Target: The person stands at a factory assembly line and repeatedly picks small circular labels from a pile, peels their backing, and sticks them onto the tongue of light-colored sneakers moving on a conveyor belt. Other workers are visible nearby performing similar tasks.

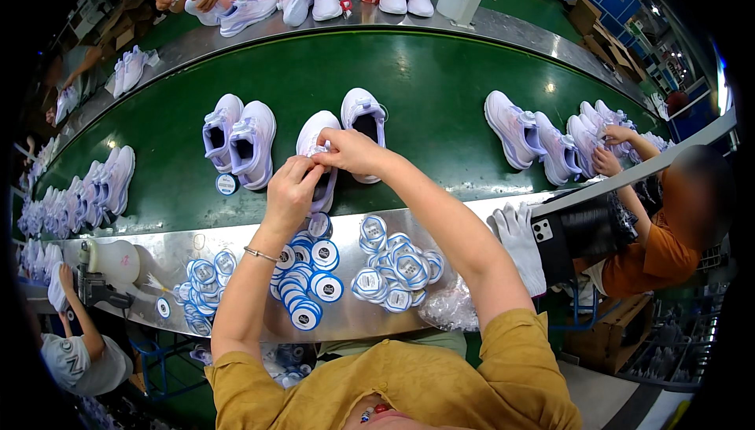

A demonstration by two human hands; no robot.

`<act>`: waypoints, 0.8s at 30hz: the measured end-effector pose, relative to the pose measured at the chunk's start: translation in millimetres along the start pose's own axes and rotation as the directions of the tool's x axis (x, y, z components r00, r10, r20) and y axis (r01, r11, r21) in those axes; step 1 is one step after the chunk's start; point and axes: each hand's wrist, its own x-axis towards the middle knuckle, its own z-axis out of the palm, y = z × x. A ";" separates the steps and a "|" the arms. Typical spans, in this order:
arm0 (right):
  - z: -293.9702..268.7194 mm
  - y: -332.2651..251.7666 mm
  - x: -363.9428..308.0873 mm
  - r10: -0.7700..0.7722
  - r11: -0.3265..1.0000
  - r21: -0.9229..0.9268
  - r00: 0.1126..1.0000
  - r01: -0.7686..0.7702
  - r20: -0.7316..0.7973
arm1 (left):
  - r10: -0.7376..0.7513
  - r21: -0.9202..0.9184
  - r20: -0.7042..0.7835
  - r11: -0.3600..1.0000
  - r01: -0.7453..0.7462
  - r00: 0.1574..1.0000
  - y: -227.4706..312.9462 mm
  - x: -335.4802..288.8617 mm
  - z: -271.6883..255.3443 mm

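Note:
A white and lavender sneaker (317, 125) lies on the green surface in front of me, partly hidden by my hands. My left hand (289, 189) and my right hand (351, 152) meet over its upper, thumbs and fingers pinched together. Whatever sits between the fingertips is too small or covered to make out. Just right of it stands another sneaker (364, 115) of the same kind, close to my right wrist. To the left are two more matching sneakers (252, 143), with a round blue-edged tag (226, 184) at their heels.
On the metal ledge (385, 222) nearest me lie piles of round white-and-blue tags (326, 287) and crumpled clear plastic (452, 306). White gloves (517, 245) hang right. Rows of sneakers (118, 181) stand left. Co-workers handle shoes at the right, far side and lower left.

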 end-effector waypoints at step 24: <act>7.8 -15.3 15.6 0.052 0.981 -0.182 0.997 -0.063 -0.061 | -0.039 0.015 0.029 0.999 0.039 0.999 3.1 -6.2 -3.7</act>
